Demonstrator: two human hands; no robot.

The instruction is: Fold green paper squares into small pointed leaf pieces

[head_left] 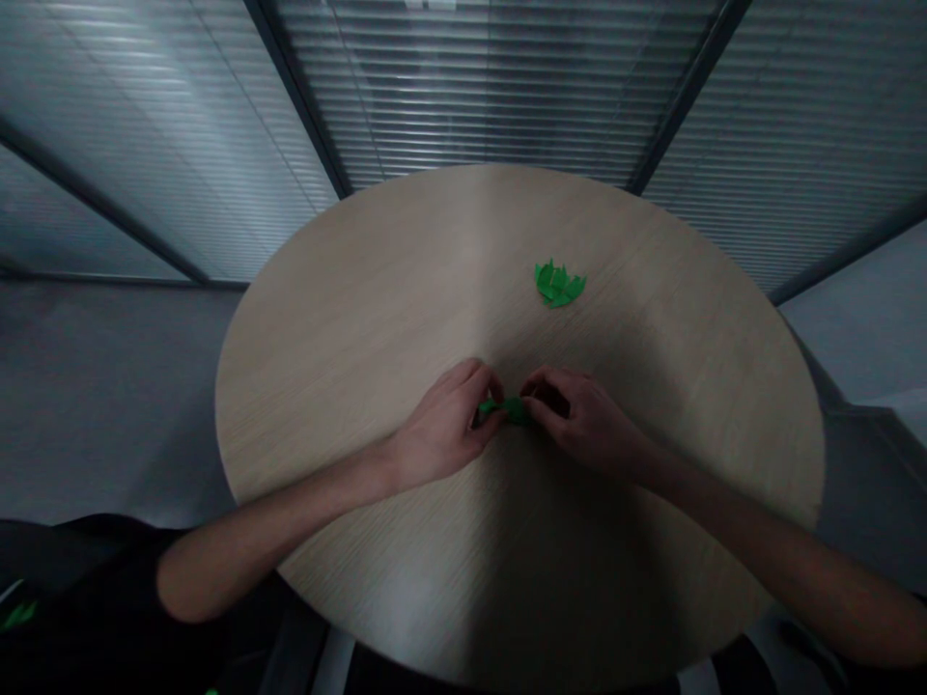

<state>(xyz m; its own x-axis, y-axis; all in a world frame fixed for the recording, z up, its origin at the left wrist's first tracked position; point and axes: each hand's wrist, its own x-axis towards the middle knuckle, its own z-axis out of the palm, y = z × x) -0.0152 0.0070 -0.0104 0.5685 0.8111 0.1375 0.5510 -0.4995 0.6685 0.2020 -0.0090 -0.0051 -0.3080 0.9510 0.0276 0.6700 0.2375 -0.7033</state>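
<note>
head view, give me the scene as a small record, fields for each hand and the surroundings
left hand: pinching a small green paper-like piece
right hand: at the same piece's other side
surface: rounded, light wood-grain table
beyond hands: jagged, bright green cluster on the table
background: pale, horizontal slatted blinds

– Where is the held piece (516, 412) placed?
– Between the left hand (454, 413) and the right hand (585, 417), on or just above the middle of the desk (362, 319); whether the desk is touched cannot quite be made out.
– And the cluster of pieces (557, 286)?
– It is set on the desk, beyond the right hand and apart from it. Behind the desk's far edge, blinds (492, 116) are ranged.
</note>
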